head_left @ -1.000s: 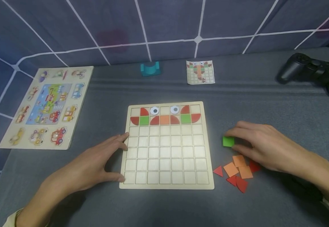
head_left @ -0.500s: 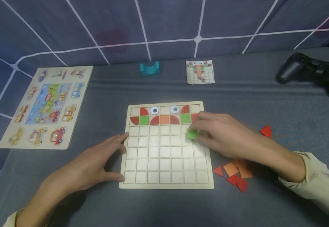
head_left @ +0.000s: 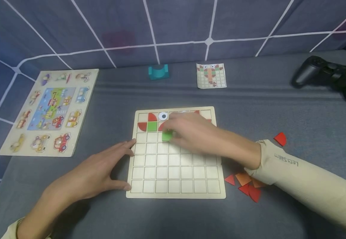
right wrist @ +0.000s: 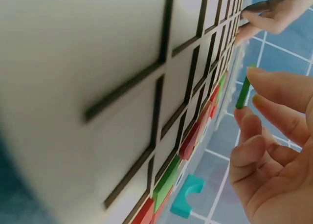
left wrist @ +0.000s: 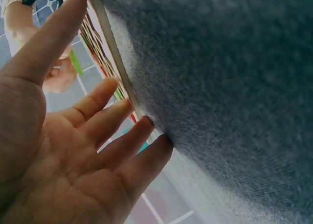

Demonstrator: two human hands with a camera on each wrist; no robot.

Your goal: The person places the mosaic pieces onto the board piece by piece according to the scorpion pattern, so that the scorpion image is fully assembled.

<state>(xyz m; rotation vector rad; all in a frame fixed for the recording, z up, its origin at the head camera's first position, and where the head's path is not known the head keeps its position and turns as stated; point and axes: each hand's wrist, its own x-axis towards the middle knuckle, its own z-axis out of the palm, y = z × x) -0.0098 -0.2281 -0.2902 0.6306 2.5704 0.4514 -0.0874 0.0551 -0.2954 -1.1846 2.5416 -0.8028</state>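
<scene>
My right hand pinches a green square tile over the third row of the wooden grid board. In the right wrist view the green tile is held on edge between thumb and fingertips, apart from the board. My left hand rests at the board's left edge, thumb and fingers spread and touching it. Red quarter-circles, a green square and a round eye piece sit in the top two rows; my right hand hides others there.
Right of the board lie orange squares, red triangles and red quarter-circles, partly under the right sleeve. Behind stand a small pattern card and a teal holder. A vehicle puzzle is left, a game controller right.
My right hand has carried the green tile leftward from beside the loose pieces, over the board to about the third column. The left hand has stayed at the board's edge.
</scene>
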